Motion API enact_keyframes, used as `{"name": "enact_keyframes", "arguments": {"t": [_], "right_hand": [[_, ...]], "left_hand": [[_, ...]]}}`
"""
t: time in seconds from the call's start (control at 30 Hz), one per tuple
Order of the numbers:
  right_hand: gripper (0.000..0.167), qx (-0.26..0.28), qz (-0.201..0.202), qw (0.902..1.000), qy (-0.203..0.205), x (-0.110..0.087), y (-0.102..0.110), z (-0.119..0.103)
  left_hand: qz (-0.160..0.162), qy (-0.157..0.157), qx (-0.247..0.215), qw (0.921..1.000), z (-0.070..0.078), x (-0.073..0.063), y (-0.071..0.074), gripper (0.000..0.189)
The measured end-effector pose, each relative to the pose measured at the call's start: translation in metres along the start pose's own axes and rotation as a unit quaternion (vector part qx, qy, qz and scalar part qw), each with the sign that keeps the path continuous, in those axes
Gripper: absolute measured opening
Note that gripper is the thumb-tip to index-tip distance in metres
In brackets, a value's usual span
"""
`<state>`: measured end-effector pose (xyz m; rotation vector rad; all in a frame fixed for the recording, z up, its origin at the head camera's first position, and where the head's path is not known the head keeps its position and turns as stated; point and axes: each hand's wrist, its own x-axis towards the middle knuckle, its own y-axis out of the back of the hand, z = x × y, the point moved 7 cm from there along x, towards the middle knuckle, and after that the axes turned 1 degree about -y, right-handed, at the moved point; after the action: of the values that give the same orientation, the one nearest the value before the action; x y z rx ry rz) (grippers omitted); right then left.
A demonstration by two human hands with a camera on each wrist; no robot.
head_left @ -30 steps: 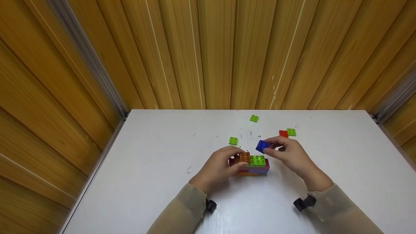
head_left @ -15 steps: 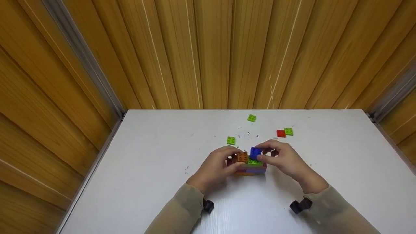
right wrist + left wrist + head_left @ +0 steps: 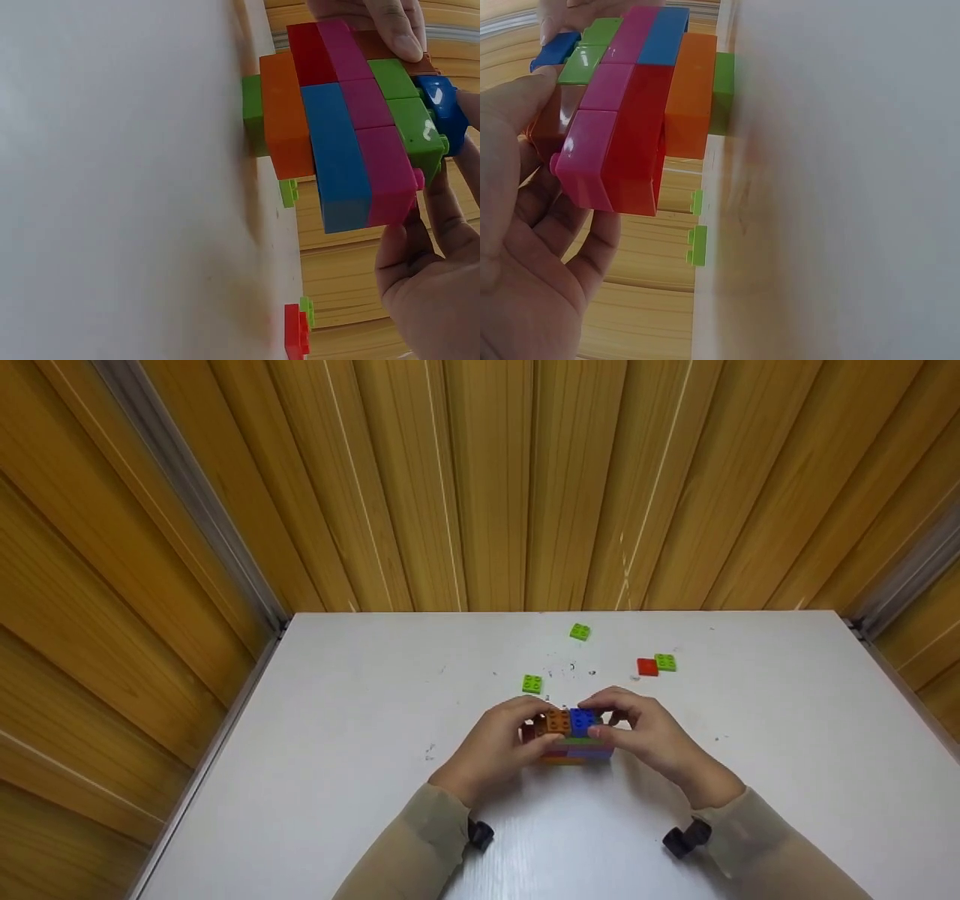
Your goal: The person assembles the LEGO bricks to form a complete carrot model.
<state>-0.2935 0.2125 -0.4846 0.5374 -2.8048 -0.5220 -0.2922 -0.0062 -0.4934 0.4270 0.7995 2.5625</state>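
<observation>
A stack of toy building bricks (image 3: 574, 752) stands on the table in front of me, with a green brick at its foot, then orange, red and light blue, and pink layers. My left hand (image 3: 495, 746) grips the brown brick (image 3: 557, 721) on the stack's left top, thumb in front and fingers behind. Between thumb and fingers my right hand (image 3: 651, 729) pinches a dark blue brick (image 3: 582, 721) beside the brown one. In the right wrist view the blue brick (image 3: 442, 112) lies against the green bricks (image 3: 415, 127), with some green studs showing along its edge.
Behind the stack lie a green brick (image 3: 532, 684) and, farther back, another green brick (image 3: 580, 631). To the right, a red brick (image 3: 648, 667) sits against a third green brick (image 3: 665, 662). Wood-patterned walls (image 3: 487, 487) border the white table (image 3: 360, 697).
My right hand has carried the blue brick left and down onto the green top of the stack, beside the brown brick. The left hand keeps its grip on the brown brick.
</observation>
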Motion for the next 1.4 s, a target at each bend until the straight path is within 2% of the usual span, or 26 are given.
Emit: {"name": "enact_keyframes", "arguments": {"t": [0.13,0.3,0.43,0.83,1.17,1.4], "right_hand": [[0.028,0.048,0.019,0.9976,-0.047,-0.003,-0.010,0.005],[0.032,0.106,0.056,0.9881,-0.097,-0.007,-0.024,0.008],[0.030,0.126,0.070,0.9855,-0.089,-0.007,-0.029,0.008],[0.024,0.096,0.066,0.9917,-0.054,-0.007,-0.029,0.007],[0.025,0.095,0.058,0.9923,-0.053,-0.006,-0.031,0.008],[0.026,0.103,0.055,0.9910,-0.064,-0.004,-0.031,0.008]], "left_hand": [[0.007,-0.012,0.005,0.9999,0.001,-0.001,0.000,0.034],[0.009,-0.021,0.009,0.9997,0.002,-0.001,0.000,0.035],[0.010,-0.028,0.010,0.9995,0.002,0.000,0.001,0.033],[0.005,-0.020,0.000,0.9998,0.002,0.000,0.000,0.032],[0.011,-0.035,0.014,0.9992,0.003,0.000,0.001,0.031],[0.009,-0.031,0.012,0.9994,0.004,-0.001,0.002,0.029]]}}
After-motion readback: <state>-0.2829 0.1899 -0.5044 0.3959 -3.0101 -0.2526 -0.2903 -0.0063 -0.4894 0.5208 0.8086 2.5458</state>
